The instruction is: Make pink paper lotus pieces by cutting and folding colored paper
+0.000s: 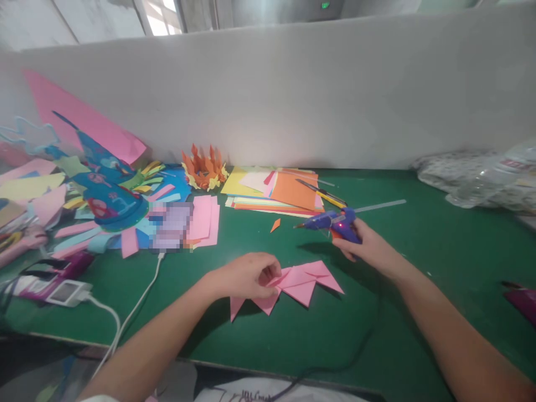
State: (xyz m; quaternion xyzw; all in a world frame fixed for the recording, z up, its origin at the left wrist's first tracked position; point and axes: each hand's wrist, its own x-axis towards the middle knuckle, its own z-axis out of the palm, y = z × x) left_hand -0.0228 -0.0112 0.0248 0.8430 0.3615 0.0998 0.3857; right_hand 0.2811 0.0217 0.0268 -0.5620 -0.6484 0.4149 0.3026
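Observation:
My left hand (251, 274) rests on the green table (293, 329) with its fingers curled and pinched on the left part of a folded pink paper piece (299, 282) with several pointed tips. My right hand (364, 245) is wrapped round the grip of a blue hot glue gun (330, 222). A small red light glows on the gun. Its nozzle points left, above and behind the pink paper, and a clear glue stick (379, 205) juts from its back. The gun's dark cord (335, 365) trails toward the table's front edge.
A stack of coloured paper sheets (278, 192) with a yellow utility knife (324, 195) lies behind the gun. An orange paper crown (204, 167), blue and pink craft pieces (109, 190) and a white cable (134, 312) fill the left. Crumpled plastic (481, 176) sits far right.

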